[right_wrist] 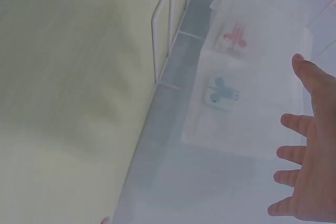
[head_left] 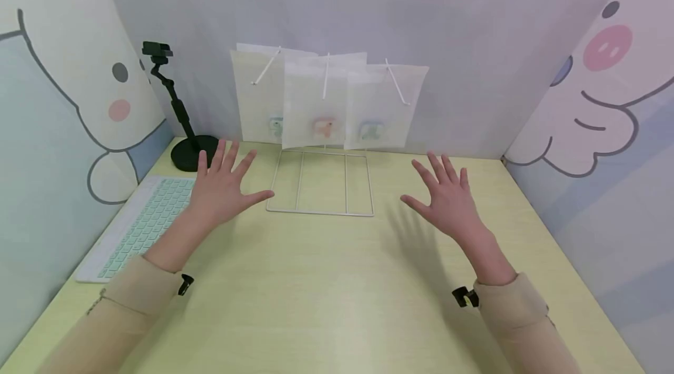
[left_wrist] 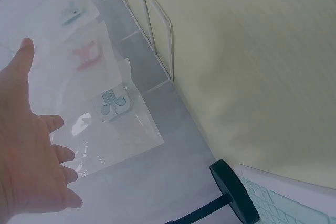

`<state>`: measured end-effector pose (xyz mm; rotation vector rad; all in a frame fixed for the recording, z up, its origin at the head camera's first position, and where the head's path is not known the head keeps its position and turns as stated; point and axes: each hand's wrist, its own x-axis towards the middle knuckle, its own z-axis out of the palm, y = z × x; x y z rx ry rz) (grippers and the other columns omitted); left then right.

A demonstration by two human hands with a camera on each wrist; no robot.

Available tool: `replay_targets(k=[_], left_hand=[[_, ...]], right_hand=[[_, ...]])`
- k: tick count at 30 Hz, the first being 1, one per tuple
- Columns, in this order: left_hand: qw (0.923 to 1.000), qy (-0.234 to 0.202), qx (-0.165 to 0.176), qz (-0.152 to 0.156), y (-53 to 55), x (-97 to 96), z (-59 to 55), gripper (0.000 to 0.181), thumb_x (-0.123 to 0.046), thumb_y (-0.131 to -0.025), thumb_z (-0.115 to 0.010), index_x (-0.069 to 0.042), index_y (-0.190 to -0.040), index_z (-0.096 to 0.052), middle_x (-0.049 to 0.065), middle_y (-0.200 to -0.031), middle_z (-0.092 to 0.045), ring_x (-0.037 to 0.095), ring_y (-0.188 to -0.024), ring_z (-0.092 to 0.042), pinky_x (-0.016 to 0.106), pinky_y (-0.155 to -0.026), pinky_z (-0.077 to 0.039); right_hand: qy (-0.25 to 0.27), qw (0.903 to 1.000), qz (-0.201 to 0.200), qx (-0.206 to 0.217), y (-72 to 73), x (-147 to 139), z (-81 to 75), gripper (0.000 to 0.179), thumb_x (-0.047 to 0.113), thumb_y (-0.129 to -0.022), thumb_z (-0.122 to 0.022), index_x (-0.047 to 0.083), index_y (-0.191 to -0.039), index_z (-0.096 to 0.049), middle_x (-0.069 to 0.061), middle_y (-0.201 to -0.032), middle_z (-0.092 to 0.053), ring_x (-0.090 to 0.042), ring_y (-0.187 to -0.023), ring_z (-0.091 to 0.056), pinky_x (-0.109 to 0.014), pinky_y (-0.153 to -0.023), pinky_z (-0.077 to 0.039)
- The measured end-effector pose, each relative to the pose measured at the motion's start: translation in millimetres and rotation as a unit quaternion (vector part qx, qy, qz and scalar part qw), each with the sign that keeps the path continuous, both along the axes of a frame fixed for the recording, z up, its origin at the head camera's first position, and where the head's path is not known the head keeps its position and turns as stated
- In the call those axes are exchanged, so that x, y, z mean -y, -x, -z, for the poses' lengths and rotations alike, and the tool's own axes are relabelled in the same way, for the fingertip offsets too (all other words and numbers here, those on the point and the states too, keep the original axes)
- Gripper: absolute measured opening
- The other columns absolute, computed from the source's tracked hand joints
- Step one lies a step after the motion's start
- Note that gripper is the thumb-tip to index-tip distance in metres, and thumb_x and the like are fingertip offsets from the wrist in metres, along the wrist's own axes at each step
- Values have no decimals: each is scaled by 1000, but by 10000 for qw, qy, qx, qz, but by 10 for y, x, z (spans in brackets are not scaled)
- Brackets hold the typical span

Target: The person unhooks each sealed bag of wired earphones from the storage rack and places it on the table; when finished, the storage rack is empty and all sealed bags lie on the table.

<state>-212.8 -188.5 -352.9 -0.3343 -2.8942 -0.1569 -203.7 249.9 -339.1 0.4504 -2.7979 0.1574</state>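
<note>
Both hands are held out over the table with fingers spread and nothing in them. My left hand point(head_left: 217, 191) is by the far end of a white keyboard with mint keys point(head_left: 152, 225). Over the right part of the table, my right hand point(head_left: 449, 203) casts a shadow. Between and beyond them, three translucent bags, left point(head_left: 258, 96), middle point(head_left: 310, 90) and right point(head_left: 381, 102), hang from the hooks of a white wire rack point(head_left: 320, 213). Low in the left bag, teal earphones point(left_wrist: 114, 103) show in a small case. Blurred pink and teal shapes show through the other two.
A black stand with a round base point(head_left: 193, 154) rises at the back left, close to the left fingertips in the head view. Cartoon-printed panels point(head_left: 584, 99) border the table point(head_left: 326, 286) on both sides, and a plain pale backdrop point(head_left: 368, 5) is behind the rack.
</note>
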Motion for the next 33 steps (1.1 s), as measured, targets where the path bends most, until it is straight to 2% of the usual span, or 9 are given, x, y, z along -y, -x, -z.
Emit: replay_targets(k=[4, 7, 13, 17, 21, 26, 29, 33], left_hand=[[9999, 85, -53, 72, 107, 0, -20, 102, -77, -77, -50, -15, -152, -18, 17, -158, -3, 35, -145, 6, 58, -112, 11], [9998, 158, -36, 96, 194, 7, 12, 104, -77, -77, -49, -15, -153, -14, 16, -158, -1, 33, -145, 9, 57, -112, 12], [9993, 274, 51, 249, 362, 32, 173, 108, -76, -76, -52, -14, -153, -8, 14, -159, 0, 32, -145, 9, 56, -112, 10], [9989, 292, 67, 362, 467, 57, 294, 110, -73, -75, -56, -12, -153, -9, 14, -159, -2, 33, -145, 5, 58, -113, 4], [9988, 255, 41, 406, 583, 113, 373, 110, -70, -75, -59, -11, -153, -9, 15, -158, -3, 34, -145, 2, 58, -113, 3], [9985, 259, 110, 459, 738, 188, 457, 110, -69, -76, -61, -10, -153, -9, 17, -158, -4, 34, -145, 3, 58, -113, 4], [9969, 315, 360, 620, 806, 204, 536, 111, -70, -75, -60, -9, -153, -9, 17, -158, -2, 35, -145, 2, 60, -113, 1], [9919, 299, 900, 844, 842, 185, 645, 113, -71, -75, -60, -7, -152, -8, 17, -158, -1, 36, -144, 2, 60, -112, 1]], right_hand=[[120, 9998, 57, -164, 155, -21, -141, 79, 56, -84, -61, 20, -148, -32, -13, -157, -14, -37, -144, -8, -68, -108, -9], [309, 9989, 36, -338, 290, -39, -240, 79, 53, -85, -62, 20, -149, -29, -12, -158, -11, -36, -144, -6, -67, -108, -7], [977, 9936, -91, -565, 558, -26, -421, 78, 45, -87, -63, 17, -149, -26, -13, -158, -9, -35, -145, -4, -64, -111, -6], [1445, 9875, -213, -594, 724, 14, -494, 79, 44, -86, -64, 17, -150, -25, -11, -158, -10, -31, -145, -5, -60, -113, -9], [1809, 9820, -226, -496, 891, 55, -484, 83, 46, -85, -65, 22, -151, -21, -6, -159, -8, -27, -146, -5, -59, -112, -15], [2316, 9727, -88, -141, 1120, 89, -373, 91, 49, -84, -66, 26, -153, -12, -1, -159, -3, -26, -146, -5, -59, -111, -18], [2605, 9654, -92, -36, 1271, 108, -304, 93, 47, -84, -67, 23, -153, -9, -1, -159, -5, -24, -146, -7, -52, -115, -15], [2921, 9563, -130, -19, 1455, 122, -258, 92, 42, -86, -66, 20, -153, -7, -3, -159, -10, -21, -145, -10, -44, -117, -12]])
